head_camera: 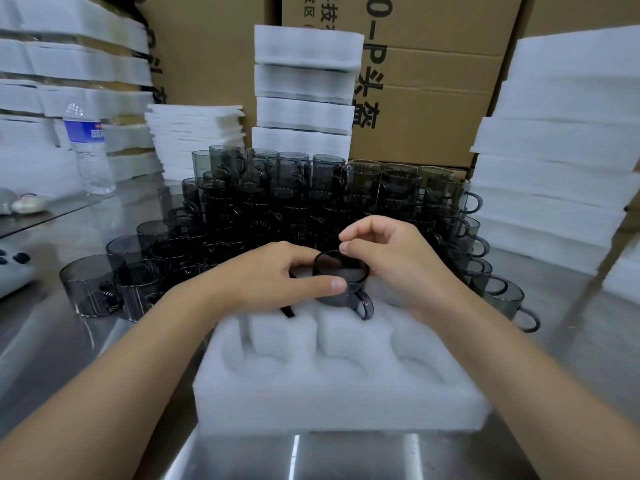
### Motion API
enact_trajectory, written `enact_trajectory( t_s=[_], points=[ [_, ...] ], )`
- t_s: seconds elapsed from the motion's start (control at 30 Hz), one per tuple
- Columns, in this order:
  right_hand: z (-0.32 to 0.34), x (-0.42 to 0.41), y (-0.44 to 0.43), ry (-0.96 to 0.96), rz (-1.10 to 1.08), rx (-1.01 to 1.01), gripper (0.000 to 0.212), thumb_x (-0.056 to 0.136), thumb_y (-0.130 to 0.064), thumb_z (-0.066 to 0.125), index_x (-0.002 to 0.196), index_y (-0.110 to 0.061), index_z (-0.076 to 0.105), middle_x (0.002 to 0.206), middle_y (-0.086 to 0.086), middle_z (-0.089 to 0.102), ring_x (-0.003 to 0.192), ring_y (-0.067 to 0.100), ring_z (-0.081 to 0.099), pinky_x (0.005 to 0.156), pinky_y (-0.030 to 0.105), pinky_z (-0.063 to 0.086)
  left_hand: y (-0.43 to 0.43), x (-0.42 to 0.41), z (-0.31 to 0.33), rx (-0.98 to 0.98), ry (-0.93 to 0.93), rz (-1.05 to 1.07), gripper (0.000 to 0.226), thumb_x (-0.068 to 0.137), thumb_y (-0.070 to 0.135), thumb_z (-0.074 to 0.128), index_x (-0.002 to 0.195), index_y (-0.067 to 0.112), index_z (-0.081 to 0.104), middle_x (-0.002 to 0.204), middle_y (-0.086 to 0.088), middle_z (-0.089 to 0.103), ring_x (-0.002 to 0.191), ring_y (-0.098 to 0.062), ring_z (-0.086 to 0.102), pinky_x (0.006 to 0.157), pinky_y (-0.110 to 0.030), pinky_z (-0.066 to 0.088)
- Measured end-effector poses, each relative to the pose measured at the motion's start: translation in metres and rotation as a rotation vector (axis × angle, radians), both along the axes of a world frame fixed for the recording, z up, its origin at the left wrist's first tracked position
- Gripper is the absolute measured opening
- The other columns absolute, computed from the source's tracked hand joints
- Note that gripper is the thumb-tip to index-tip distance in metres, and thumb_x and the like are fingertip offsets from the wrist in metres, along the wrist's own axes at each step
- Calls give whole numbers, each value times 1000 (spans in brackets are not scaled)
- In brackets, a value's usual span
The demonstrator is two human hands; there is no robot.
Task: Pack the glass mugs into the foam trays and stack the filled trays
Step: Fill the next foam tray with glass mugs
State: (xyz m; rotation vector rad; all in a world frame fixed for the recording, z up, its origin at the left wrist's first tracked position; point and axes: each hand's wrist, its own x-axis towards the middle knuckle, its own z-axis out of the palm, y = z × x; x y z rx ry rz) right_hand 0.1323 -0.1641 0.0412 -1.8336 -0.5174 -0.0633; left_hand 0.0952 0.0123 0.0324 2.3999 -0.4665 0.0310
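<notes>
A white foam tray (346, 393) with round pockets lies on the steel table right in front of me. A smoky dark glass mug (341, 271) stands in its back middle pocket, handle towards me. My right hand (391, 258) pinches the mug's far rim with thumb and forefinger. My left hand (273, 275) curls down over the back left pocket, its thumb lying against the middle mug. Below its palm pokes out the dark handle of a second mug (288, 310), whose body is hidden. The front pockets hold nothing.
A big stepped pile of dark mugs (311, 195) fills the table behind the tray. Foam tray stacks stand at the right (554, 150), back centre (304, 81) and left (69, 64). There is a water bottle (88, 150) at the left and cardboard boxes (433, 98) behind.
</notes>
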Motion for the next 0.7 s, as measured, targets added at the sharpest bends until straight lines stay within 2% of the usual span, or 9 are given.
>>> enact_trajectory(
  t_s=[0.07,0.1,0.17,0.23,0.3,0.4,0.5,0.6,0.7],
  points=[
    [-1,2,-1,-70,-83,-66,19,84,-12,65,73,-28,65,67,-14,60,57,-5,52,55,9,40,1,1,-1,-9,13,6,51,62,80,46,102,54,64,95,-3,71,84,-21,64,75,-43,49],
    [-2,3,-2,-94,-117,-102,19,85,-14,63,74,-29,65,67,-15,60,59,-5,52,56,11,40,1,1,-1,-12,21,7,51,63,81,44,102,55,64,96,1,72,85,-16,65,75,-39,49],
    [-2,4,-4,-98,-151,-160,17,87,-17,60,77,-31,63,67,-16,58,59,-4,51,57,15,38,2,0,-2,-42,24,6,45,67,82,39,99,61,63,102,21,71,95,5,64,81,-24,47],
    [-4,5,-4,-72,-150,-250,13,88,-22,58,80,-33,60,73,-16,58,68,0,54,64,20,40,3,-1,-1,-76,31,39,45,68,84,33,95,64,63,105,35,65,103,16,57,93,-19,41],
    [-5,4,-3,-43,-132,-370,10,90,-28,57,82,-35,56,82,-17,59,85,8,58,81,31,46,3,-1,-1,-61,39,84,51,67,87,31,95,61,65,106,25,69,103,9,60,100,-27,44],
    [-4,1,-3,-27,-99,-492,8,92,-32,53,84,-35,54,87,-17,60,95,10,58,98,40,42,0,-1,-2,5,5,88,44,64,88,32,90,67,62,107,-2,71,102,-17,65,94,-46,49],
    [-1,-2,-2,-24,-86,-556,10,94,-31,48,88,-33,56,88,-16,61,95,11,58,98,41,42,0,-1,-1,26,-6,72,34,62,84,40,87,71,58,104,12,71,95,-7,65,91,-41,52],
    [0,-4,-1,-29,-78,-596,14,95,-29,45,89,-30,58,89,-13,63,96,15,59,98,42,42,0,0,0,82,5,51,39,61,78,46,94,63,59,103,16,71,95,-6,65,91,-41,52],
    [-1,-4,-2,-39,-73,-620,14,94,-28,46,87,-31,58,84,-14,62,94,15,59,98,43,41,0,-2,1,102,13,34,27,58,76,49,85,75,53,102,32,66,92,6,63,89,-31,53]
  ],
)
